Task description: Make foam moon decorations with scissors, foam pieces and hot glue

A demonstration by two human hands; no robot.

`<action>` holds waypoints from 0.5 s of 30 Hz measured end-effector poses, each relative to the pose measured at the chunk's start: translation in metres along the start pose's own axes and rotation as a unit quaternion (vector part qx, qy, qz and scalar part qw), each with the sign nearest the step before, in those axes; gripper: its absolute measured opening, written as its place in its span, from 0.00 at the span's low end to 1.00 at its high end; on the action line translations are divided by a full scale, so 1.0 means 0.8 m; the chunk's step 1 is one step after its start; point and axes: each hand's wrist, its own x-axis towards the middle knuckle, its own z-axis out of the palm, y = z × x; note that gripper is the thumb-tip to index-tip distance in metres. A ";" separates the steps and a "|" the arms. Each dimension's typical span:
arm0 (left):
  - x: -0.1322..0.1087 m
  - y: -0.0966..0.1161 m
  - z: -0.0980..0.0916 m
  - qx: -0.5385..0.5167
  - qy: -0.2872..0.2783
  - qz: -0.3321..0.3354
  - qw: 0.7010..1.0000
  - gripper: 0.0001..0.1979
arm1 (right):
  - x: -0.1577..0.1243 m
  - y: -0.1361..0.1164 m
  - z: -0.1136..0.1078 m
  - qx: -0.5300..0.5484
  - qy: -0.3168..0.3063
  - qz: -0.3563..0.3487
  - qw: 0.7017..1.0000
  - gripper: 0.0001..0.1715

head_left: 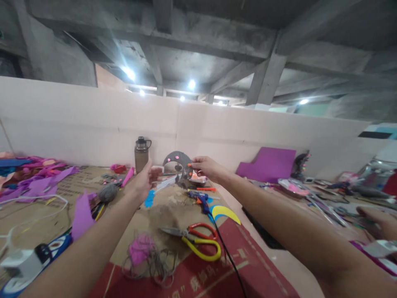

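I'm having trouble making out the small dark bits [179, 179] hanging under the gray moon [177, 157]; they're blurring into the things behind. My right fingers are hiding part of the moon's right end, and both my arms are covering bits of the surface [144, 221]. At the far right, another person's hand [376, 219] is getting cut off by the edge of my view.

My right hand [206, 167] is pinching the moon by its right end, near the orange balls [189, 165], with fingers and thumb close together. My left hand [145, 180] is curling just beside the moon's left end, fingers partly apart; I can't tell if they're holding anything thin.

The white wall [211, 132] is standing behind the moon. Below my hands, the glue gun [202, 200], the yellow moon [228, 213] and the scissors [203, 242] are lying in the middle, with some bare room left of the glue gun.
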 end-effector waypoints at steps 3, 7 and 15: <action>-0.002 -0.045 -0.025 0.057 0.076 0.064 0.993 0.26 | 0.033 -0.029 -0.015 -0.095 0.084 -0.058 0.990 0.08; -0.019 -0.105 -0.053 0.240 0.080 0.165 0.953 0.20 | 0.092 -0.085 -0.036 -0.170 0.178 -0.127 0.961 0.08; -0.043 -0.137 -0.059 0.393 -0.039 0.260 0.881 0.14 | 0.196 -0.185 -0.063 -0.317 0.307 -0.207 0.873 0.10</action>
